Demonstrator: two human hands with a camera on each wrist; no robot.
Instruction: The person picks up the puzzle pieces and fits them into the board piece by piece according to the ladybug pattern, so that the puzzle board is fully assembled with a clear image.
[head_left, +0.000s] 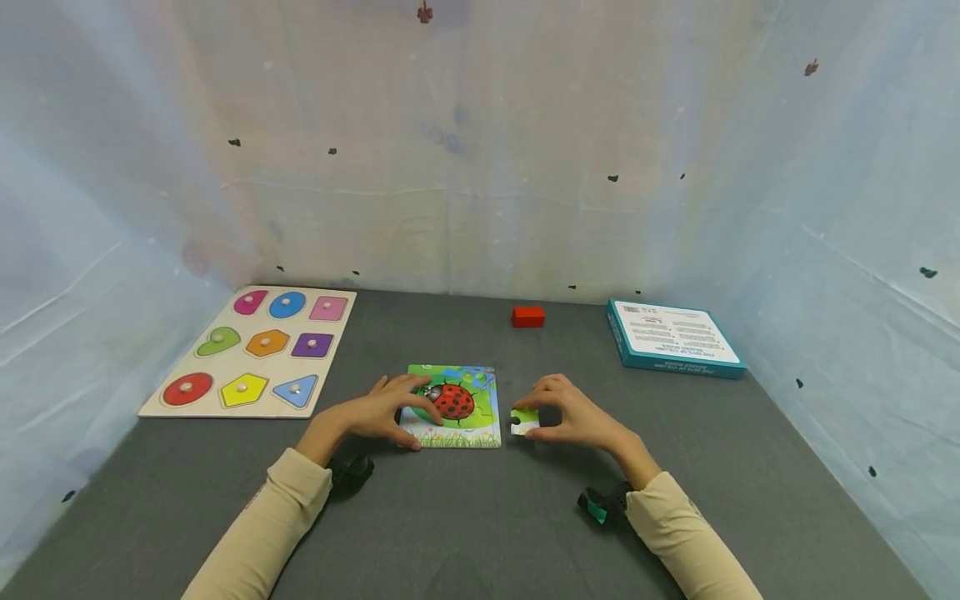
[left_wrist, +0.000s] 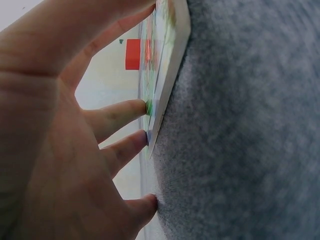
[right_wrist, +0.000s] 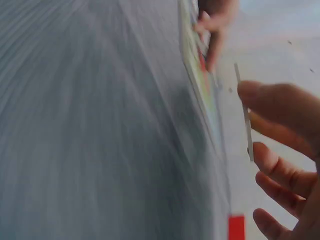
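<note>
A ladybug jigsaw puzzle (head_left: 480,417) lies flat on the grey table in front of me. My left hand (head_left: 375,412) rests on its left side, fingers spread, with the thumb at the near edge. In the left wrist view fingertips touch the puzzle's face and edge. To the right of the puzzle, my right hand (head_left: 577,421) pinches a green and white puzzle piece (head_left: 527,422) between thumb and fingers. The right wrist view shows this piece (right_wrist: 245,115) edge-on, held above the table and apart from the puzzle.
A wooden shape board (head_left: 247,367) with coloured knobbed pieces lies at the left. Behind the puzzle sits a red block (head_left: 528,317). At the back right is a teal box (head_left: 675,337) with a printed white panel. Pale sheeting (head_left: 480,167) walls the table.
</note>
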